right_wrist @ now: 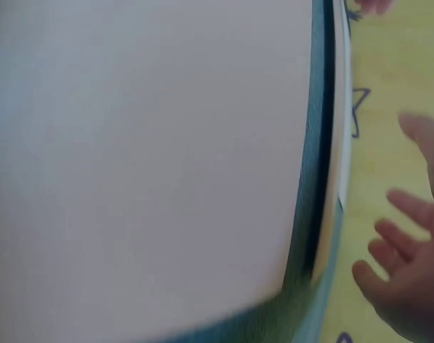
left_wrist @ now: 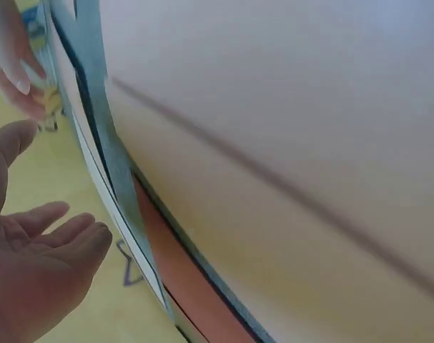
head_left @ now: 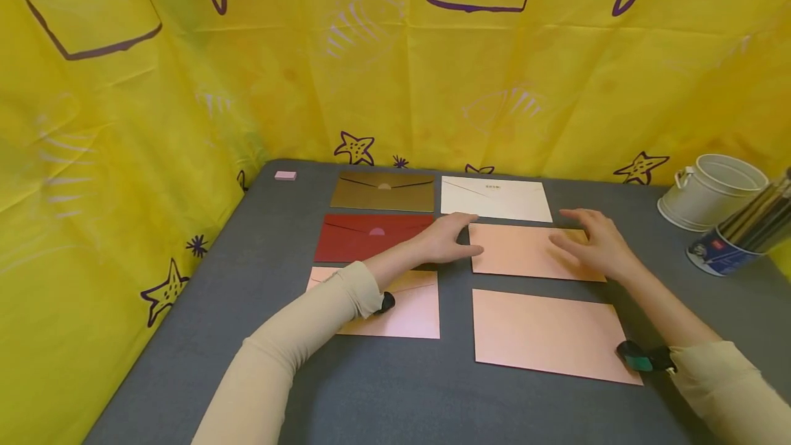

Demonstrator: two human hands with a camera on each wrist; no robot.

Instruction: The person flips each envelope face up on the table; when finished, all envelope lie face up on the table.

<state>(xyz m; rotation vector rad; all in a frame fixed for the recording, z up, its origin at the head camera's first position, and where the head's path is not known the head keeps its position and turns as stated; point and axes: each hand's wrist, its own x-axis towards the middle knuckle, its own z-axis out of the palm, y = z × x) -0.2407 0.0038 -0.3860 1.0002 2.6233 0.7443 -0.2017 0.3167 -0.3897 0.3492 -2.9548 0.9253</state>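
Six-piece rows of envelopes lie in two columns on a dark grey table (head_left: 259, 362). My left hand (head_left: 446, 239) is at the left end of the middle peach envelope (head_left: 513, 249), thumb and fingers spread apart. Over that envelope's right end is my right hand (head_left: 596, 246), its fingers also parted. Neither hand grips anything. Behind them lies a white envelope (head_left: 494, 198), flap side up; nearer me is a plain pink envelope (head_left: 544, 332). My left forearm crosses a red envelope (head_left: 352, 239) and a pale pink flapped envelope (head_left: 414, 307). In the left wrist view, the left hand (left_wrist: 45, 264) shows relaxed fingers.
A gold-brown envelope (head_left: 383, 192) lies at the back left, near a small pink block (head_left: 285, 175). On the right stand a white metal pot (head_left: 707, 194) and a blue tin (head_left: 719, 256) with pencils. Yellow patterned cloth (head_left: 371, 88) hangs behind the table.
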